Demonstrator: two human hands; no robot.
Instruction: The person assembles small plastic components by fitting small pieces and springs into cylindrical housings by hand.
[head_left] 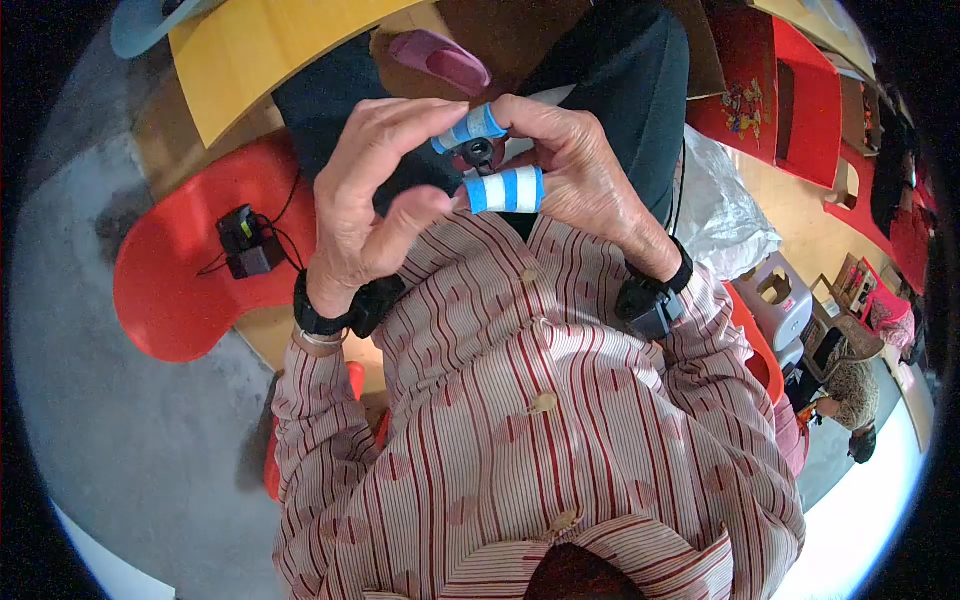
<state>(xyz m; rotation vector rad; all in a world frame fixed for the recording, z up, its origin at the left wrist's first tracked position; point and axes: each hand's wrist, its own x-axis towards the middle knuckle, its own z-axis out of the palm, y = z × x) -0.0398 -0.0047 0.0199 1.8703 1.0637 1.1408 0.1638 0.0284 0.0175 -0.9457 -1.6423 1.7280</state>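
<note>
My left hand (pixel 370 185) and my right hand (pixel 585 175) meet in front of my lap, thumbs and fingers curved toward each other. Between them are two blue-and-white striped bands: an upper striped band (pixel 470 128) and a lower striped band (pixel 504 190). My right fingers and thumb are at their right ends, and my left fingertips reach their left ends. Whether the two join into one loop, or wrap my right fingers, I cannot make out. A small black round piece (pixel 480 153) with a hole shows between the bands.
A red stool seat (pixel 190 255) at left carries a small black device (pixel 248 240) with cables. A yellow board (pixel 260 45) and a pink slipper (pixel 440 60) lie ahead. At right are clear plastic (pixel 725 210), a red box (pixel 805 110), a grey stool (pixel 780 300) and another person (pixel 850 395).
</note>
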